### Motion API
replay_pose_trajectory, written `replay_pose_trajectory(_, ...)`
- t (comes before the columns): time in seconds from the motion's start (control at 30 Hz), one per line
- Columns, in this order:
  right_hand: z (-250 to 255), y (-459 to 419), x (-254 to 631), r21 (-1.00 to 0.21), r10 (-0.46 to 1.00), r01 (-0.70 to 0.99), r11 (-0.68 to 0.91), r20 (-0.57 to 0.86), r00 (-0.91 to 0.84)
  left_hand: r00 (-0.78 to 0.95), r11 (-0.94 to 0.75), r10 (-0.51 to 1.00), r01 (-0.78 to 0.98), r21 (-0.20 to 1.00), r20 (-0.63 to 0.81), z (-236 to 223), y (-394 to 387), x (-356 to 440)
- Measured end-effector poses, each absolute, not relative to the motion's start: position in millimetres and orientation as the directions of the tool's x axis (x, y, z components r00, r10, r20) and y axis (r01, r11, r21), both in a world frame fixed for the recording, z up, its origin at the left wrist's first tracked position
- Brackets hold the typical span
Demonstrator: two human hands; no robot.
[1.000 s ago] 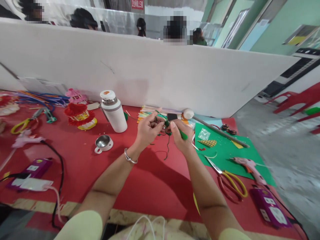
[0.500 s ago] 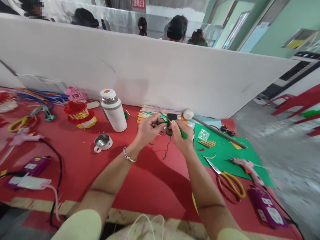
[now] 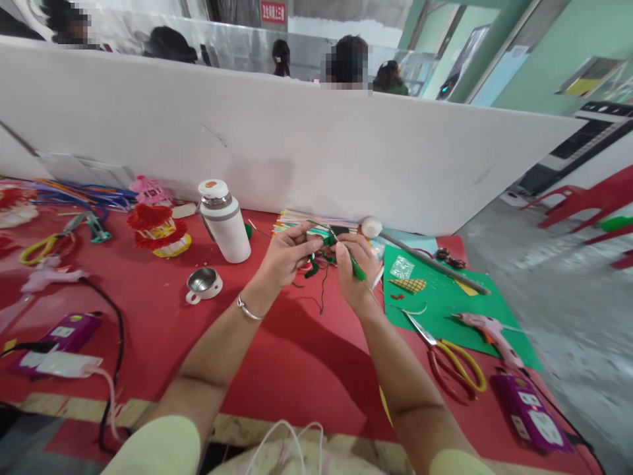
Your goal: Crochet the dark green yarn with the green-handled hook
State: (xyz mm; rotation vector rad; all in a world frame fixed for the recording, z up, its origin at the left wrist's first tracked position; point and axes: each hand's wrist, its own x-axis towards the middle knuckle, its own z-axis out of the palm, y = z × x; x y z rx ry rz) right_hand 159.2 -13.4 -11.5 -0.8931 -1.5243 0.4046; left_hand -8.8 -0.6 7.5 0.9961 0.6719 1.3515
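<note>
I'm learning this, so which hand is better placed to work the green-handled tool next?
Probably the right hand: it grips the tool, while the left hand pinches the green yarn.

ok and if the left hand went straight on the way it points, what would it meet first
Probably the right hand, just beyond the green yarn piece that the left hand holds, though the depth between the two hands is hard to judge.

Craft workshop, by the look: red desk (image 3: 306, 376), glue gun (image 3: 489, 324) and scissors (image 3: 439, 344) at right, coloured strands (image 3: 93, 193) far left; people (image 3: 390, 80) beyond white partition (image 3: 316, 145), concrete floor (image 3: 564, 297).
</note>
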Motion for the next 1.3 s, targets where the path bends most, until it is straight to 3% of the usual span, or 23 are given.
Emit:
replay_pose_trajectory(0.1, -15.9, -10.7, 162.0, -0.744, 0.754, 0.203, 0.636, 0.656, 0.04, 0.247, 0.083, 0.967, -0.544, 0.835, 0.065, 9.7, 2.7, -15.2)
replay_pose_trajectory(0.3, -24.3, 3.6, 168.3, -0.883, 0.904, -0.23, 0.408, 0.427, -0.033, 0.249, 0.086, 0.967, -0.52, 0.85, 0.054, 11.6, 9.4, -27.3)
replay_pose_trajectory(0.5, -24.4, 10.5, 169.3, -0.909, 0.955, -0.386, 0.159, 0.24, -0.172, 0.356, 0.159, 0.934, -0.457, 0.875, 0.016, 14.6, 8.9, -31.3)
replay_pose_trajectory(0.8, -20.4, 9.1, 180.0, -0.936, 0.909, -0.327, 0.13, 0.244, -0.337, 0.404, 0.17, 0.915, -0.388, 0.906, 0.002, 11.6, 8.1, -34.5)
replay_pose_trajectory(0.97, -19.0, 7.9, 182.8, -0.921, 0.882, -0.359, 0.15, 0.289, -0.373, 0.431, 0.172, 0.902, -0.355, 0.919, -0.003, 14.5, 6.7, -34.7)
replay_pose_trajectory(1.3, -15.9, 3.3, 186.3, -0.927, 0.871, -0.258, 0.271, 0.351, -0.344, 0.442, 0.146, 0.897, -0.297, 0.944, 0.001, 17.7, 8.1, -40.7)
